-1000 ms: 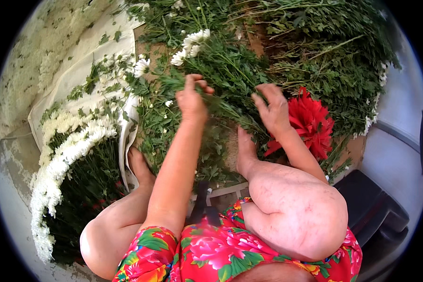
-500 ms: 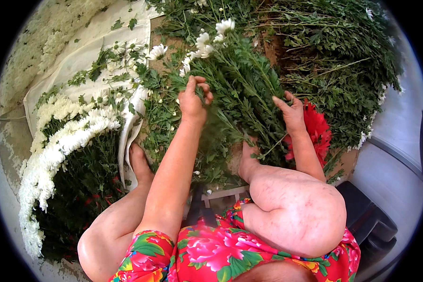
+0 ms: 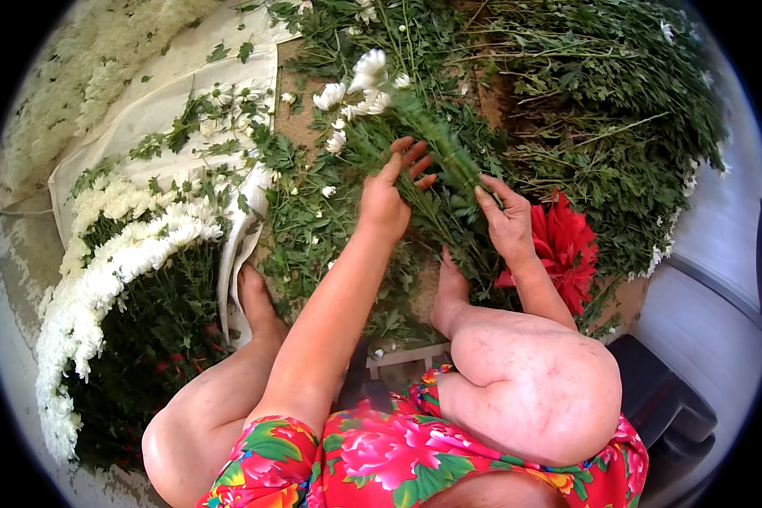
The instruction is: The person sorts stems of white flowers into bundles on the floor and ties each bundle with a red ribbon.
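Observation:
My right hand [image 3: 506, 222] is closed around the lower part of a chrysanthemum stem [image 3: 450, 157], which slants up to the left, its leaves blurred by motion. White blooms [image 3: 368, 72] show near the stem's upper end; which of them belong to it I cannot tell. Just left of that stem, my left hand [image 3: 389, 196] has its fingers apart, over more leafy green stems. Nothing shows held in it. Beside my right wrist lies a bright red, ruffled, petal-like thing [image 3: 565, 250], partly behind the forearm.
A large heap of leafy stems [image 3: 601, 102] fills the far right. At left, bunched white chrysanthemums [image 3: 127, 254] lie by a pale cloth [image 3: 169, 110] strewn with loose leaves. Cut leaves [image 3: 305, 212] litter the ground between my feet. A black object [image 3: 665, 394] stands at lower right.
My left hand has moved to the right, closer to the right hand, and its fingers have spread. My right hand has shifted slightly left and nearer, with the stem in it.

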Demonstrator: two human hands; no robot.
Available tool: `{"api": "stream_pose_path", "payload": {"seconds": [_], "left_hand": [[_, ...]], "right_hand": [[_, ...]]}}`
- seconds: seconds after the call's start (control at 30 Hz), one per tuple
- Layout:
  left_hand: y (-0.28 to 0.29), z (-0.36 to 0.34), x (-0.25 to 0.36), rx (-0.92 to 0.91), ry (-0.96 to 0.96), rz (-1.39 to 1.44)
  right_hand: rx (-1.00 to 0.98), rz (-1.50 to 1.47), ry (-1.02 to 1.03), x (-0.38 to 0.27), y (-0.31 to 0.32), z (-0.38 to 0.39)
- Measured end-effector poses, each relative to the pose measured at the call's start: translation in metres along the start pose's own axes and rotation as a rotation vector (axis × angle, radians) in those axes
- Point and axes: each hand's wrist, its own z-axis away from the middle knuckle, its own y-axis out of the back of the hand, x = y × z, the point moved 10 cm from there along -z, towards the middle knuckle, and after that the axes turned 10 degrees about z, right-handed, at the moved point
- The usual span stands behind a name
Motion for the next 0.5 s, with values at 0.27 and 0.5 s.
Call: {"api": "stream_pose_path", "payload": {"seconds": [0.27,0.5], "left_hand": [[-0.002,-0.002,0.005,0.037,-0.077,0.046],[-0.006,0.004,0.004,0.111,-0.060,0.096]], "right_hand": [[-0.082,0.051,0.015,-0.009,-0.029,0.008],[0.006,-0.129,-0.069,0.009,-0.019,0.003]]}}
